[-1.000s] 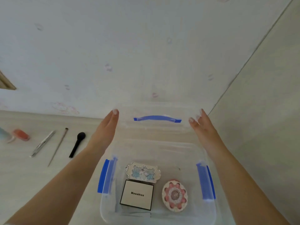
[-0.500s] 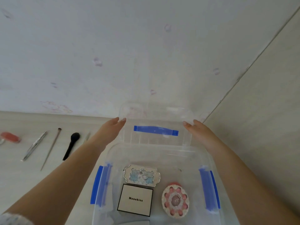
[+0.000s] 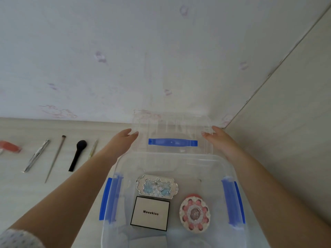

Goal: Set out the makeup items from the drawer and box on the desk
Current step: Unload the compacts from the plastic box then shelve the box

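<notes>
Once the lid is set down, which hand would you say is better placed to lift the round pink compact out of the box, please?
Probably the right hand. The round pink compact lies in the right half of the box, under the right forearm. The left hand would have to cross over the Mooekiss case.

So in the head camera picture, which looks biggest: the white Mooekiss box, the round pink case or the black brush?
1. White Mooekiss box
2. Round pink case
3. Black brush, though it lies farther away, so this is unsure.
</notes>
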{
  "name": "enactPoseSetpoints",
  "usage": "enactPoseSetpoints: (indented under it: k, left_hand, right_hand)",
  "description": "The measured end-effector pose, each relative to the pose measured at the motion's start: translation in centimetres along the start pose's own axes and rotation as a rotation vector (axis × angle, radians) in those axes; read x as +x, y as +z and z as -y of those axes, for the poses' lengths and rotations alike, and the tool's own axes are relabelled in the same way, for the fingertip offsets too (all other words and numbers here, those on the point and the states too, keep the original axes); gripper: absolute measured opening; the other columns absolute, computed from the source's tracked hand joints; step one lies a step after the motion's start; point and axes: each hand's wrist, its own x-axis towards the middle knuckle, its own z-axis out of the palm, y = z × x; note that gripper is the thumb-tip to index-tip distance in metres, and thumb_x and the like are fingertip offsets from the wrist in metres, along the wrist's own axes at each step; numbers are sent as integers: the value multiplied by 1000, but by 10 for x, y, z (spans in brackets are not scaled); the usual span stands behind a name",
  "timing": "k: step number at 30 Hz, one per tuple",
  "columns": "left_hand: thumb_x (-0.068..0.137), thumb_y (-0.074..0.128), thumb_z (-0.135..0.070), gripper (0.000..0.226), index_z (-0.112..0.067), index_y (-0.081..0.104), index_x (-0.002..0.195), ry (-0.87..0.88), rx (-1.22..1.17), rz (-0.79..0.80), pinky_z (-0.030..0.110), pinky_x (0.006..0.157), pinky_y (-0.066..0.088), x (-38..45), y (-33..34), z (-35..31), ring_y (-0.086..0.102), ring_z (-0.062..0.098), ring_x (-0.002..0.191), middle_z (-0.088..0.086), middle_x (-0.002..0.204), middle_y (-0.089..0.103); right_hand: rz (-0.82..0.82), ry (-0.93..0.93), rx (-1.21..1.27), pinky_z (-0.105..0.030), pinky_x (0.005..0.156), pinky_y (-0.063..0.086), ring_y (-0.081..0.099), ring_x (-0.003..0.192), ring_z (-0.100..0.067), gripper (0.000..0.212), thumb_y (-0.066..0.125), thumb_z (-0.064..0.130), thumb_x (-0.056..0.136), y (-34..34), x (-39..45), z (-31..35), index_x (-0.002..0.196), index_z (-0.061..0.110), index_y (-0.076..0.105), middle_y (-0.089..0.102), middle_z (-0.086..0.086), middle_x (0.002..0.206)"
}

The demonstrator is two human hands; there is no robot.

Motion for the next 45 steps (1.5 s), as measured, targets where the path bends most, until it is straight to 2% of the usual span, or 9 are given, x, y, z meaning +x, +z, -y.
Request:
enactPoseSetpoints:
  k: [4, 9, 14, 20, 23, 27, 33, 37, 45]
  left_hand:
    - [92, 53, -37, 51, -20, 42, 139, 96, -4, -63, 44, 109, 36, -13, -7, -14, 47, 21, 125, 3, 137, 51]
    - [92, 55, -28, 31, -24, 56, 123, 503, 76, -204, 15, 87, 41, -73, -5, -41, 57, 4, 104, -12, 116, 59]
    - [87, 58, -42, 33, -31, 58, 118, 812, 503, 149, 22, 91, 47, -128, 17, -27, 58, -3, 97, -17, 110, 60]
    - [85, 61, -41, 54, -27, 44, 134, 678, 1319, 526, 36, 95, 44, -134, 56, 9, 51, 21, 118, -1, 128, 51]
    - [82, 66, -38, 55, -17, 48, 130, 617, 1544, 550, 40, 91, 48, -128, 72, 25, 52, 27, 116, 6, 127, 50]
    - [79, 71, -33, 54, -11, 51, 124, 584, 1626, 511, 40, 84, 47, -127, 82, 39, 50, 29, 114, 11, 126, 44]
    - [76, 73, -18, 67, -7, 37, 132, 685, 1667, 460, 45, 84, 50, -128, 84, 50, 47, 35, 114, 18, 129, 38]
    - [81, 56, 2, 51, 1, 39, 130, 676, 1707, 422, 48, 85, 51, -128, 87, 54, 42, 41, 121, 24, 135, 31]
    - [79, 69, -12, 60, 1, 36, 128, 696, 1660, 373, 41, 82, 48, -124, 88, 60, 47, 32, 113, 19, 128, 39]
  right_hand:
    - [-99, -111, 71, -37, 107, 31, 34, 137, -20, 66, 52, 47, 91, -6, -18, 6, 147, 27, 25, 30, 1, 153]
    - [-310, -461, 42, -26, 102, 36, 45, 121, -6, 43, 55, 31, 92, -4, -80, 14, 134, 30, 45, 47, 14, 134]
    - [-218, -700, -100, -17, 88, 47, 60, 93, 2, 32, 61, 17, 88, 18, -133, 7, 119, 24, 59, 61, 15, 108]
    - [132, -521, -683, -31, 99, 42, 50, 121, -16, 54, 61, 23, 88, 52, -138, -23, 138, 27, 41, 43, 2, 138]
    - [233, -424, -988, -37, 87, 48, 50, 115, -25, 60, 64, 15, 81, 65, -130, -38, 136, 21, 40, 43, -6, 131]
    - [282, -360, -1163, -32, 68, 41, 51, 108, -27, 62, 67, 21, 77, 72, -124, -46, 132, 18, 39, 44, -8, 123]
    - [359, -325, -1254, -32, 72, 43, 54, 108, -28, 73, 73, 35, 72, 82, -120, -48, 134, 18, 38, 44, -8, 125]
    - [321, -361, -1292, -32, 72, 40, 53, 107, -27, 63, 73, 31, 73, 87, -119, -56, 126, 16, 43, 47, -9, 121]
    - [295, -375, -1279, -31, 68, 39, 59, 99, -25, 65, 78, 29, 70, 88, -119, -49, 122, 11, 43, 54, -8, 111]
